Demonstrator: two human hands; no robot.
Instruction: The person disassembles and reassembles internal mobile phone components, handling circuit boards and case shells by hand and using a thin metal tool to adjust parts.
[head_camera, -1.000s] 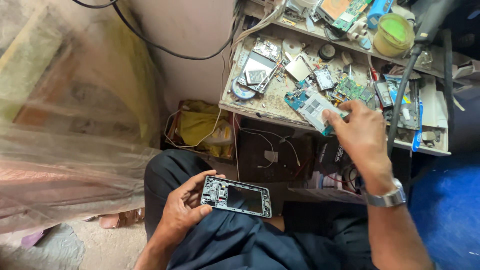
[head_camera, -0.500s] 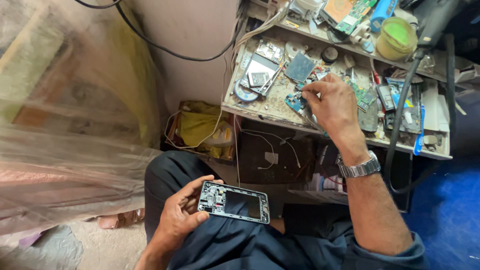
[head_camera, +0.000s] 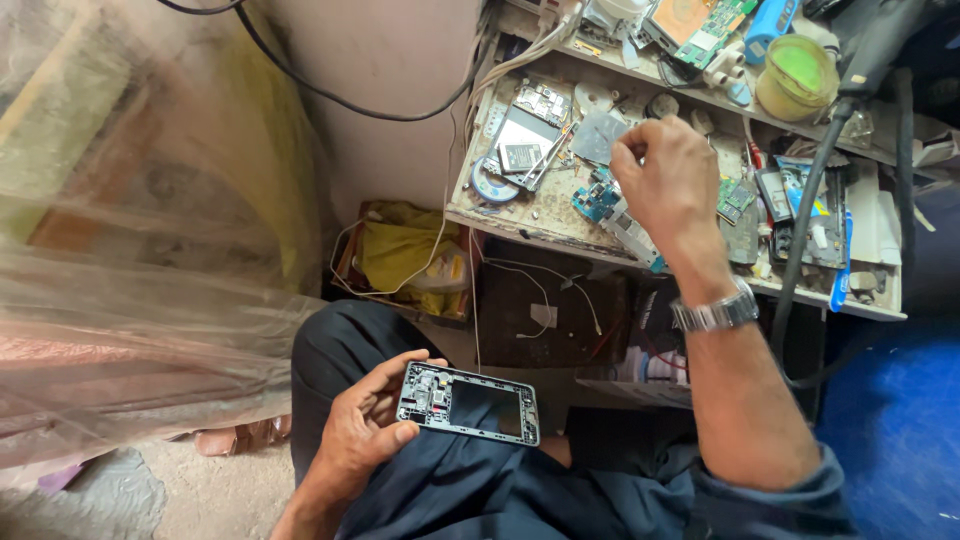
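My left hand (head_camera: 362, 432) rests on my lap and grips the short end of a black phone frame (head_camera: 470, 404), which lies flat with its inside facing up and a rectangular opening in the middle. My right hand (head_camera: 668, 180), with a metal wristwatch (head_camera: 716, 312), is stretched over the cluttered workbench (head_camera: 540, 218). Its fingers are pinched together above a grey square sheet (head_camera: 600, 135) and a blue circuit board (head_camera: 597, 200). I see nothing between the fingertips.
The bench holds an opened phone (head_camera: 525, 150), circuit boards, a yellow-green round tub (head_camera: 796, 76) and small tools. A thick black cable (head_camera: 808, 210) hangs down its right side. A yellow bag (head_camera: 400, 250) lies under the bench; plastic sheeting (head_camera: 130, 260) covers the left.
My right hand has moved left and further back across the bench, from the circuit board at the front edge to the grey sheet. The left hand keeps hold of the phone frame.
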